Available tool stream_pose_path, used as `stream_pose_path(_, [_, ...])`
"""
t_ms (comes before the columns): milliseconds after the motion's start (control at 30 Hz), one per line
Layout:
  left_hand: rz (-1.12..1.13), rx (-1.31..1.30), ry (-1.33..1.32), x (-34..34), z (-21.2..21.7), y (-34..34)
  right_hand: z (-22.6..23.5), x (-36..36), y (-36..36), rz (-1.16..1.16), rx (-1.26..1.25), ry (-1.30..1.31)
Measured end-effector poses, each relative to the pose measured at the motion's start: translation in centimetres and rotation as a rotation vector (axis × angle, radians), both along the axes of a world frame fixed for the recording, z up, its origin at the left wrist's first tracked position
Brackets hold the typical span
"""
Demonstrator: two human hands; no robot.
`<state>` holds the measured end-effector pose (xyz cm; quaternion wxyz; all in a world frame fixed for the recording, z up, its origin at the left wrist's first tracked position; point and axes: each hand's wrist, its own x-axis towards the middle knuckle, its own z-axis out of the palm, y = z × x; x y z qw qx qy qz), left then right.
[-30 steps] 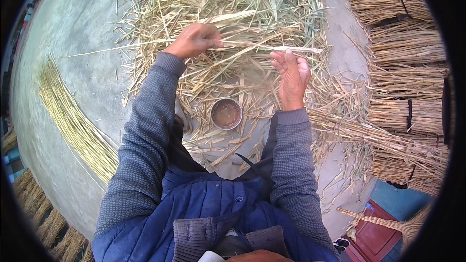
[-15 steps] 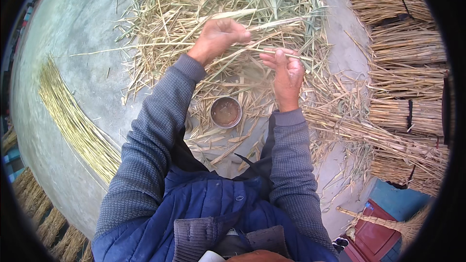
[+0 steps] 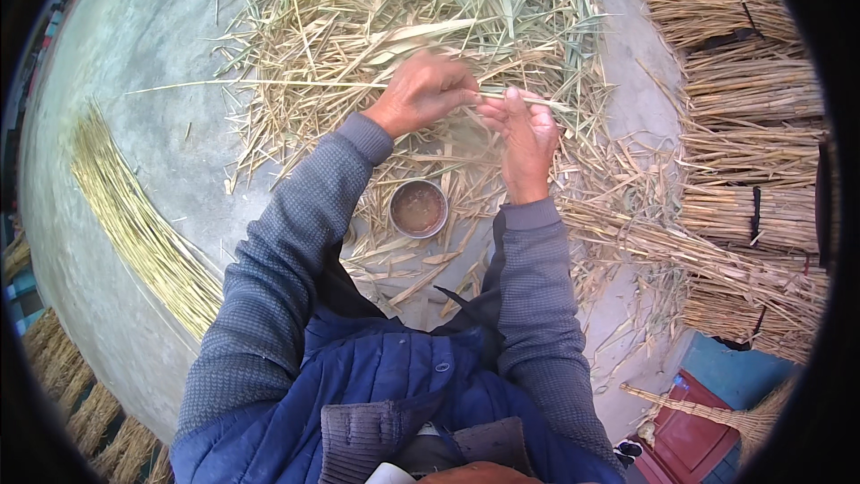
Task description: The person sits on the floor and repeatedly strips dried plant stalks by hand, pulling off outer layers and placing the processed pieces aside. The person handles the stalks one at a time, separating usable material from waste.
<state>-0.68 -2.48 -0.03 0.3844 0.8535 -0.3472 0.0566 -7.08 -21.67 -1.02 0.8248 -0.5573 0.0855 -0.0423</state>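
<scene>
A long, thin pale reed stalk (image 3: 305,82) runs crosswise above the litter, its fine end far out to the left. My right hand (image 3: 527,139) pinches the stalk near its thick right end, thumb on top. Close beside it, my left hand (image 3: 423,94) is closed with fingertips at the same stalk; it is slightly blurred. Under both hands lies a heap of dry and greenish leaf strips (image 3: 331,27). A loose pale strip (image 3: 430,30) lies on the heap just beyond my left hand.
A round metal bowl (image 3: 418,208) stands between my legs. Slender pale stalks (image 3: 143,224) lie in a bundle at left. Tied reed bundles (image 3: 748,90) line the right side, with loose reeds (image 3: 681,237) nearer. A straw broom (image 3: 717,412) lies over a red surface (image 3: 685,439) at lower right.
My left hand has come down and right, back to the stalk by my right hand. The pale strip it held up before now lies on the heap. My right hand has barely moved.
</scene>
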Motion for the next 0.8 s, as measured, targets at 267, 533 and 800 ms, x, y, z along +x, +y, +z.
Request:
stream_pose_path(267, [0.022,-0.123,0.526,1.3,0.9,3.6,0.8,-0.3,-1.7,-0.02,0.046,-0.07])
stream_pose_path(533, [-0.036,-0.231,0.478,-0.2,0.4,0.6,0.3,-0.5,-1.2,-0.019,0.019,-0.007])
stream_pose_path(800, [0.072,-0.258,0.099,-1.1,-1.0,-2.3,1.2,-0.5,-1.4,-0.08,-0.062,0.015])
